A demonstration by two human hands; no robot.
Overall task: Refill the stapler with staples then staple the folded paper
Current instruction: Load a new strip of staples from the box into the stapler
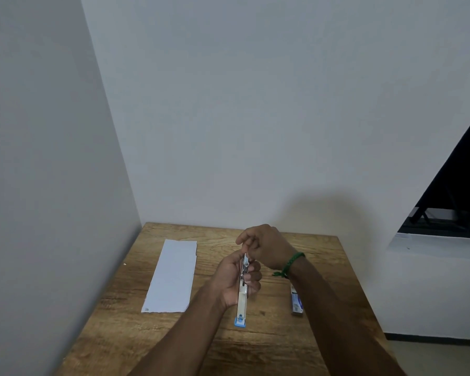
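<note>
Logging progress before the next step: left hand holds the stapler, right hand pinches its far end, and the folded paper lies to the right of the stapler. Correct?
Not quite. The head view shows the folded paper lying to the left of the stapler, not the right. The rest stands: the left hand holds the stapler and the right hand pinches its far end.
</note>
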